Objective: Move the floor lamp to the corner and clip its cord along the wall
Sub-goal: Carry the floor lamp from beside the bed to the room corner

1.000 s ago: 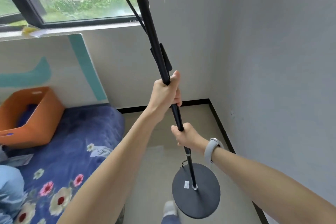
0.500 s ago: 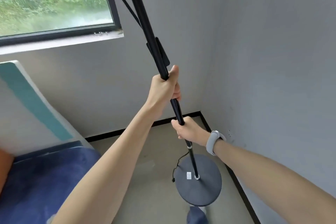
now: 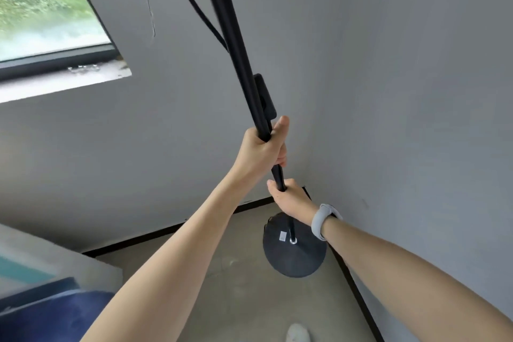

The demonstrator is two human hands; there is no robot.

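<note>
1. Closest in, both forearms reach forward, and there's a grey wristband (image 3: 322, 221) on the right wrist.
2. The right hand (image 3: 291, 198) is wrapped around the lower part of the lamp pole (image 3: 241, 64), and the left hand (image 3: 262, 148) is clenched on it just above, thumb pointing up, right under a small black block (image 3: 265, 97) mounted on the pole.
3. The floor lamp is leaning, shade end tipped toward the window (image 3: 47, 22). Its round base (image 3: 294, 255) is near the skirting of the right wall, close to the corner (image 3: 306, 189) but not tucked in. Can't tell if it's off the floor or resting.
4. So I'd say this is the carry-to-corner step, almost finished. Next move looks like easing the base back into the corner and straightening the pole.
5. The cord (image 3: 194, 5) hangs loose beside the pole up top. No clips visible anywhere, so the cord part isn't started.
</note>
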